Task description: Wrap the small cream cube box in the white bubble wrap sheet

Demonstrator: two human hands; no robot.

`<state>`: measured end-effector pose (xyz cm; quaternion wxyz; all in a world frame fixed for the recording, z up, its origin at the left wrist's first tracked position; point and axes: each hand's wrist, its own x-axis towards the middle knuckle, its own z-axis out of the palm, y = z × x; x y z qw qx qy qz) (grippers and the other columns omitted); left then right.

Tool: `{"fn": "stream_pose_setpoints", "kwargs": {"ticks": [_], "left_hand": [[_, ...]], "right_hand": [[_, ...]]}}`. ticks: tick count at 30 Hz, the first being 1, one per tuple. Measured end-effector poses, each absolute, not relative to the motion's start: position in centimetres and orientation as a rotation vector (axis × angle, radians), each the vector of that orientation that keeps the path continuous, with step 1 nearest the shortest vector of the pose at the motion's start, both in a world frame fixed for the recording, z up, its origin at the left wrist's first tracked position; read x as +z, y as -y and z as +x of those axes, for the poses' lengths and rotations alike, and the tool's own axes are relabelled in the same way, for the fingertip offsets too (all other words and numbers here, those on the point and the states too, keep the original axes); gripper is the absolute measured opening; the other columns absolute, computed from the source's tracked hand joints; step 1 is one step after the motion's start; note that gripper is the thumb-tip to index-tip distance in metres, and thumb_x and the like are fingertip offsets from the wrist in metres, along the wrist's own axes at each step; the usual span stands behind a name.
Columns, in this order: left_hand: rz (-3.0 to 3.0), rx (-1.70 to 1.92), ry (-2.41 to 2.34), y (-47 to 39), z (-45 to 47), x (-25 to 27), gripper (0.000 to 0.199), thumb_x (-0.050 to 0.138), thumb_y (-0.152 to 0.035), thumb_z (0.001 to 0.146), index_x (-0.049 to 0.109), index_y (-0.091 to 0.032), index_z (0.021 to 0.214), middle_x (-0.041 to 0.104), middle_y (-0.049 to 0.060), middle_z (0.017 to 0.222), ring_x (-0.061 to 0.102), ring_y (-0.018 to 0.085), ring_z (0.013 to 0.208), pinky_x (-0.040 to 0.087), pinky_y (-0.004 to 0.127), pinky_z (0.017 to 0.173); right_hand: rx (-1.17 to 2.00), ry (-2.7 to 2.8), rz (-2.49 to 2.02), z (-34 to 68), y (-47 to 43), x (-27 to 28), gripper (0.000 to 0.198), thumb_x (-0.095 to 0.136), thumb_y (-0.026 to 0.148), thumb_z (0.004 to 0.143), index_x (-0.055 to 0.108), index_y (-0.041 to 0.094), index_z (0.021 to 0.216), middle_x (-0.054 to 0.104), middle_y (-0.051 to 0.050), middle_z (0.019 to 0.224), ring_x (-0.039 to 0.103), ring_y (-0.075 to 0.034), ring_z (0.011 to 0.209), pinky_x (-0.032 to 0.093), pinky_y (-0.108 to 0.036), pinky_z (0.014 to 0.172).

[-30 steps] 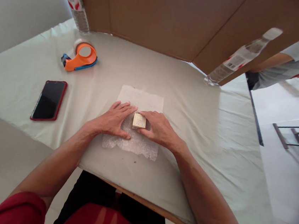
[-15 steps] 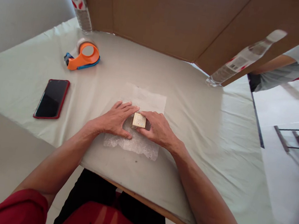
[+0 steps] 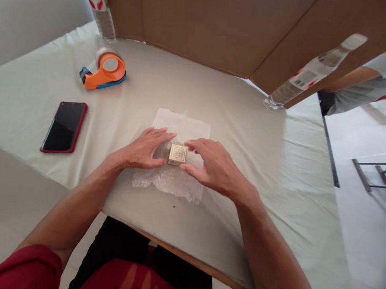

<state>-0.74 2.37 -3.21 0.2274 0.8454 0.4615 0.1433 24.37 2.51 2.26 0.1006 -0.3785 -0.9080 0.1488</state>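
Observation:
A small cream-and-gold box (image 3: 178, 153) with printed text on top sits on a sheet of bubble wrap (image 3: 185, 186). The sheet lies flat on the cloth-covered table near its front edge. To the left of the box, my left hand (image 3: 147, 150) rests on the wrap, fingers and thumb spread apart. My right hand (image 3: 208, 162) curves around the box's right side, thumb and fingers parted, with a gap between the palm and the box. The thumb tip is close by the box's lower right corner; whether it touches I cannot tell.
At the left lie a phone (image 3: 64, 127) in a red case and an orange tape dispenser (image 3: 104, 73). Two water bottles, one at left (image 3: 100, 8) and one at right (image 3: 312, 74), stand by a cardboard panel (image 3: 205, 26). Beyond it at right, another person's arm (image 3: 353, 79) shows.
My right hand has let go of the box and opened, drawing back slightly to the right. The left hand stays beside the box. The whole view has shifted a little.

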Motion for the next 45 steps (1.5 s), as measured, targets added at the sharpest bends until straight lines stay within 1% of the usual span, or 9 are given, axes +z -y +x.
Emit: {"fn": "stream_pose_setpoints", "kwargs": {"ticks": [2, 5, 10, 18, 23, 26, 31, 36, 45], "left_hand": [[2.324, 0.482, -1.273, -2.4, -0.9, -2.9, 0.072, 0.057, -0.034, 0.081, 0.042, -0.019, 0.150, 0.047, 0.013, 0.155, 0.035, 0.033, 0.149, 0.026, 0.053, 0.122], [2.297, 0.573, -1.291, -2.3, -1.0, -2.6, 0.065, 0.054, -0.029, 0.079, 0.051, -0.018, 0.143, 0.054, 0.012, 0.150, 0.043, 0.031, 0.144, 0.031, 0.051, 0.120], [2.231, 0.690, -1.271, -2.2, -1.0, -2.1, 0.051, 0.056, -0.033, 0.081, 0.061, -0.023, 0.131, 0.063, 0.009, 0.139, 0.051, 0.029, 0.137, 0.037, 0.049, 0.118], [2.085, 0.687, -1.010, -1.9, -1.5, -0.6, 0.053, 0.063, -0.062, 0.084, 0.068, -0.023, 0.119, 0.064, 0.010, 0.138, 0.048, 0.032, 0.140, 0.037, 0.051, 0.118], [2.135, 0.749, -1.076, -2.0, -0.8, -1.5, 0.039, 0.075, -0.050, 0.078, 0.070, -0.021, 0.104, 0.067, 0.012, 0.132, 0.057, 0.030, 0.129, 0.045, 0.046, 0.109], [2.085, 0.856, -1.137, -1.9, 0.2, -2.2, 0.018, 0.070, -0.037, 0.084, 0.068, -0.019, 0.087, 0.072, 0.010, 0.121, 0.066, 0.024, 0.113, 0.052, 0.035, 0.094], [1.863, 0.892, -1.257, -1.6, 1.4, -2.4, 0.015, 0.066, -0.031, 0.083, 0.065, -0.017, 0.076, 0.074, 0.008, 0.117, 0.069, 0.020, 0.097, 0.049, 0.024, 0.069], [1.700, 0.882, -1.241, -1.6, 1.7, -2.1, 0.015, 0.065, -0.030, 0.081, 0.063, -0.017, 0.073, 0.076, 0.008, 0.111, 0.068, 0.018, 0.093, 0.047, 0.026, 0.076], [1.601, 0.879, -1.218, -1.6, 1.9, -1.8, 0.020, 0.065, -0.032, 0.078, 0.059, -0.016, 0.067, 0.075, 0.007, 0.101, 0.064, 0.015, 0.081, 0.046, 0.024, 0.071]], "right_hand": [[0.500, 2.805, -1.050, 24.1, -1.1, 3.7, 0.033, 0.067, 0.043, 0.089, 0.064, 0.020, 0.113, 0.074, -0.009, 0.105, 0.067, -0.027, 0.097, 0.045, -0.040, 0.087], [0.468, 3.099, -1.050, 22.9, 0.9, 4.0, 0.036, 0.074, 0.044, 0.083, 0.067, 0.016, 0.103, 0.075, -0.013, 0.098, 0.068, -0.029, 0.088, 0.044, -0.041, 0.081], [0.277, 3.216, -1.018, 21.3, 1.5, 2.6, 0.011, 0.061, 0.014, 0.085, 0.069, 0.014, 0.092, 0.074, -0.013, 0.088, 0.067, -0.028, 0.084, 0.038, -0.039, 0.075], [0.001, 2.826, -1.202, 22.3, -0.6, 2.8, 0.024, 0.045, 0.011, 0.092, 0.067, 0.016, 0.085, 0.072, -0.009, 0.080, 0.061, -0.022, 0.076, 0.031, -0.037, 0.074], [-0.067, 2.617, -1.229, 22.3, -1.7, 0.7, 0.021, 0.047, 0.011, 0.090, 0.066, 0.016, 0.084, 0.072, -0.008, 0.080, 0.058, -0.021, 0.075, 0.029, -0.036, 0.077], [0.045, 2.556, -1.235, 22.4, -2.3, 0.0, 0.020, 0.047, 0.014, 0.092, 0.065, 0.017, 0.087, 0.072, -0.008, 0.082, 0.057, -0.021, 0.077, 0.030, -0.036, 0.078], [0.419, 2.417, -1.268, 22.6, -3.1, -0.3, 0.016, 0.046, 0.019, 0.093, 0.062, 0.018, 0.090, 0.069, -0.009, 0.095, 0.057, -0.020, 0.084, 0.035, -0.033, 0.077], [0.679, 2.314, -1.338, 22.7, -3.4, -0.5, 0.015, 0.046, 0.024, 0.094, 0.059, 0.020, 0.088, 0.066, -0.004, 0.086, 0.053, -0.017, 0.073, 0.036, -0.029, 0.069], [0.674, 2.312, -1.307, 22.5, -3.5, -0.9, 0.015, 0.048, 0.022, 0.093, 0.059, 0.020, 0.084, 0.066, -0.003, 0.080, 0.052, -0.016, 0.071, 0.036, -0.029, 0.069]]}}
